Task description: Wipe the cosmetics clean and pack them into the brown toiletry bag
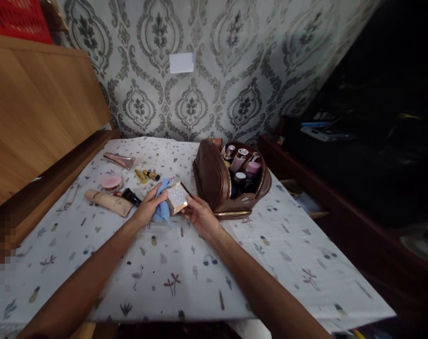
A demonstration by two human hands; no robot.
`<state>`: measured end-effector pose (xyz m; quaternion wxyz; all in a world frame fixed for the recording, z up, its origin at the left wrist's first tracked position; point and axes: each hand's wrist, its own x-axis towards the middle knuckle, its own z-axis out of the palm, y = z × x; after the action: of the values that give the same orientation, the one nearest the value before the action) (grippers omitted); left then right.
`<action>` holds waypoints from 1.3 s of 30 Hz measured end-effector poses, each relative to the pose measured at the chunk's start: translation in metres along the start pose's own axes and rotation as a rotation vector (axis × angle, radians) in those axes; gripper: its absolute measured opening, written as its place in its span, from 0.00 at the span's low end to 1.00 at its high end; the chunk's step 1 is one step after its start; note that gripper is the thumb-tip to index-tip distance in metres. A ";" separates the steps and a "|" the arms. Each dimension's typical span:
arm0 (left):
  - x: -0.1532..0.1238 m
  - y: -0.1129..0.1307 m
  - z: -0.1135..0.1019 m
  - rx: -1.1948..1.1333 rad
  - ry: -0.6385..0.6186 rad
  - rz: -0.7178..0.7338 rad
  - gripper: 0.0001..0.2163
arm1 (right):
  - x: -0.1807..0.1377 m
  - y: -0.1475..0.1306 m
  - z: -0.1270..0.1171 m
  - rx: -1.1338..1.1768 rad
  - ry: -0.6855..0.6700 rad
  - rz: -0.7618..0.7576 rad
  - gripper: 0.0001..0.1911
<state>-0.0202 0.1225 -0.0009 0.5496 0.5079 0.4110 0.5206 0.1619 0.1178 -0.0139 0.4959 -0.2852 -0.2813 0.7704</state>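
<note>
My left hand [148, 207] is closed on a light blue cloth [162, 207] and presses it against the left edge of a square, glittery gold compact [178, 197]. My right hand [199, 214] grips the compact from its lower right side, holding it tilted just above the table. Both hands sit at the table's middle, just left of an open brown cosmetic bag [217, 183].
The bag holds several bottles and tubes [240, 162]. Left of my hands lie a beige tube [108, 201], a black item [131, 196], a pink round compact [112, 182], gold lipsticks [146, 175] and a rose tube [118, 160]. A patterned white cloth [186, 268] covers the table; a wooden cabinet [34, 108] stands left.
</note>
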 end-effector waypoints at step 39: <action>-0.006 0.019 -0.002 0.249 0.041 0.010 0.31 | -0.007 -0.006 0.006 -0.330 -0.040 -0.293 0.24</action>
<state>-0.0261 0.1160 0.0167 0.4710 0.5636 0.4812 0.4786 0.1641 0.1122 -0.0044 0.5436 -0.3033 -0.4517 0.6392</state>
